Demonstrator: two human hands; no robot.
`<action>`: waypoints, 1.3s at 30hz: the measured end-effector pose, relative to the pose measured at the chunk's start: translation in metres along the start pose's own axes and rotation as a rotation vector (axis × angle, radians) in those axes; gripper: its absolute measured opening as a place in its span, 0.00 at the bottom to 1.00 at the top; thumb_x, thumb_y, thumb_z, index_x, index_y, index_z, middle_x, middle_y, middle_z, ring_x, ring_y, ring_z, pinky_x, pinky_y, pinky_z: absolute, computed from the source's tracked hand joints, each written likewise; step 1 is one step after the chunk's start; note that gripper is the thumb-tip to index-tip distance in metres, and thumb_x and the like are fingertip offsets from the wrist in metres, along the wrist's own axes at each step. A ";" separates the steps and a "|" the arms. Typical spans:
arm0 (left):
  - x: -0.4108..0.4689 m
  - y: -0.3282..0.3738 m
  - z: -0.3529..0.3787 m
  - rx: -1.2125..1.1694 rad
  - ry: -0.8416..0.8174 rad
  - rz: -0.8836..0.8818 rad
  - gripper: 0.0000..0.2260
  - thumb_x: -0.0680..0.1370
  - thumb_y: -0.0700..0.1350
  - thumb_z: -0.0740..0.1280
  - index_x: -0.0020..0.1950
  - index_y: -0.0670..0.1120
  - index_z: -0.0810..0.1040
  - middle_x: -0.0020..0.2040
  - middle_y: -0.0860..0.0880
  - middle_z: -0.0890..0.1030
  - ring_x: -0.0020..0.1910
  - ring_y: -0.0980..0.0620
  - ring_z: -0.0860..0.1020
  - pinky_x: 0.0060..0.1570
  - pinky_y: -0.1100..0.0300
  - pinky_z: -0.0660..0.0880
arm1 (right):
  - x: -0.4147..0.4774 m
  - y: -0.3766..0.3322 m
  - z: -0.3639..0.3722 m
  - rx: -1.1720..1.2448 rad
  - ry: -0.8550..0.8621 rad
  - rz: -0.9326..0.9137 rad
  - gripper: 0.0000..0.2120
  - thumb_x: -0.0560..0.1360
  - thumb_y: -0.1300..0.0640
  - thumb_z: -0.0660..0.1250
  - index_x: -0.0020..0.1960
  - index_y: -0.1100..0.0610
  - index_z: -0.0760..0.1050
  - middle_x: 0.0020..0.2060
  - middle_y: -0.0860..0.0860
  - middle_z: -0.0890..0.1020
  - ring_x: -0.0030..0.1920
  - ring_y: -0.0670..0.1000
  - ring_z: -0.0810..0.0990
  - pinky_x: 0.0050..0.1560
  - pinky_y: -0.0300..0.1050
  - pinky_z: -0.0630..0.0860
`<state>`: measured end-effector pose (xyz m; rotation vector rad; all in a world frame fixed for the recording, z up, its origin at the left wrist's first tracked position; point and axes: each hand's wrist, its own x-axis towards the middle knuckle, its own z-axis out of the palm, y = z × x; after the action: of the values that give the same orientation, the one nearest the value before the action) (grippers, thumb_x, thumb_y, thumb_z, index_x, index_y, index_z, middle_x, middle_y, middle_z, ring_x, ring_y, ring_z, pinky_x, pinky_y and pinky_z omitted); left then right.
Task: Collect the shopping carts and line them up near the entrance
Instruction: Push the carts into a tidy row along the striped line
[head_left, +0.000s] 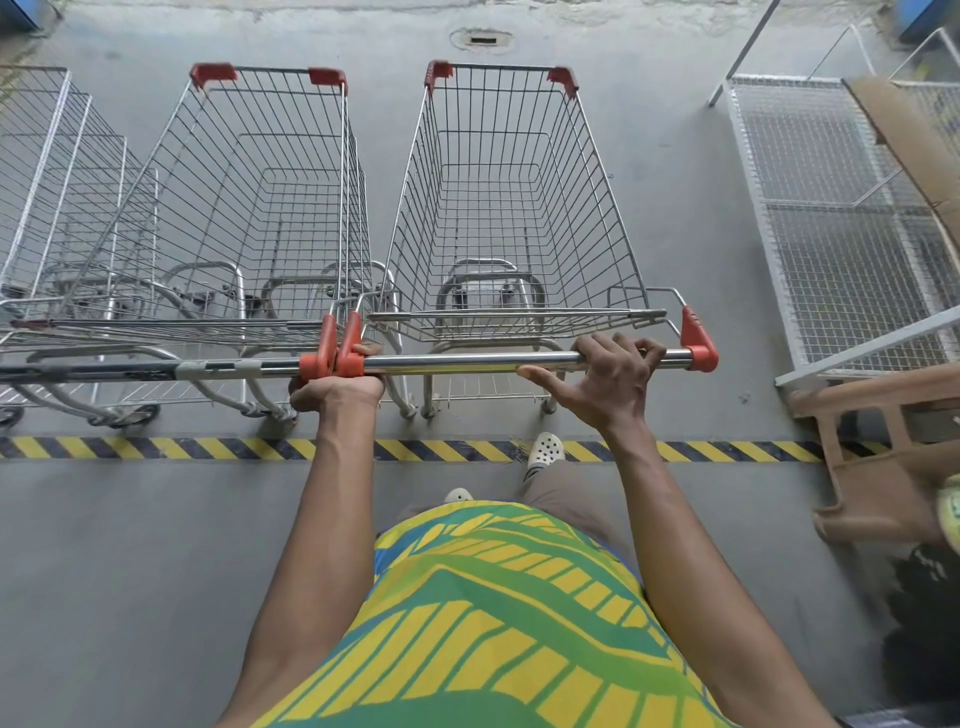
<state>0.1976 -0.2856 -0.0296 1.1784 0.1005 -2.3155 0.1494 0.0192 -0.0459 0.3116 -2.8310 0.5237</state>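
- The shopping cart (511, 208) in hand stands just beyond the striped line (208, 448), with its rear wheels close to the line's far edge and its wire basket pointing away from the line.
- Its handle bar (467, 362) runs parallel to the striped line, with a red cap at each end.
- The left hand (337, 387) is wrapped tightly round the bar's left end, right against the red cap.
- The right hand (610, 371) sits near the bar's right end. Its fingers are hooked over the bar and its thumb is stretched out sideways below it (a looser hold than the left).
- A second cart (260, 208) stands on the same far side of the line, immediately left of the first and facing the same way. The red handle caps of the two carts are pressed together.
- The further carts (57, 182) stand left again, also beyond the line. They seem nested, and the frame edge cuts them off.
- One pale shoe (545, 449) is planted on the line itself, below the handle bar.
- A white wire mesh rack (831, 208) stands beyond the line, apart from the first cart on its right. A cardboard sheet (914, 145) lies across the rack.
- A brown plastic seat (883, 441) lies tipped over at the line's right end. Whether it is a stool or a chair I cannot tell.
- A floor drain (482, 39) sits far beyond the line, ahead of the cart's nose.
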 end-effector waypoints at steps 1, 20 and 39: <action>0.001 0.000 0.000 0.001 -0.007 0.002 0.35 0.81 0.60 0.45 0.56 0.37 0.84 0.61 0.37 0.82 0.55 0.39 0.83 0.31 0.63 0.69 | 0.000 0.000 0.000 -0.001 0.003 -0.003 0.36 0.64 0.15 0.62 0.34 0.51 0.73 0.33 0.44 0.77 0.41 0.50 0.76 0.53 0.53 0.59; -0.003 0.007 0.006 -0.037 0.078 -0.016 0.44 0.80 0.70 0.35 0.47 0.39 0.80 0.46 0.37 0.86 0.36 0.48 0.78 0.32 0.62 0.67 | 0.002 -0.011 0.002 0.010 0.004 -0.022 0.36 0.64 0.15 0.62 0.33 0.51 0.71 0.32 0.43 0.77 0.40 0.50 0.75 0.52 0.52 0.58; 0.020 0.010 0.002 -0.087 0.061 -0.017 0.35 0.82 0.63 0.42 0.60 0.39 0.79 0.52 0.36 0.85 0.42 0.43 0.81 0.27 0.65 0.72 | 0.006 -0.011 0.005 0.017 -0.010 -0.001 0.37 0.64 0.14 0.60 0.34 0.51 0.72 0.35 0.44 0.79 0.43 0.51 0.76 0.54 0.57 0.62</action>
<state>0.1919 -0.3028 -0.0421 1.2087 0.2312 -2.2660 0.1457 0.0057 -0.0453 0.3199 -2.8375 0.5484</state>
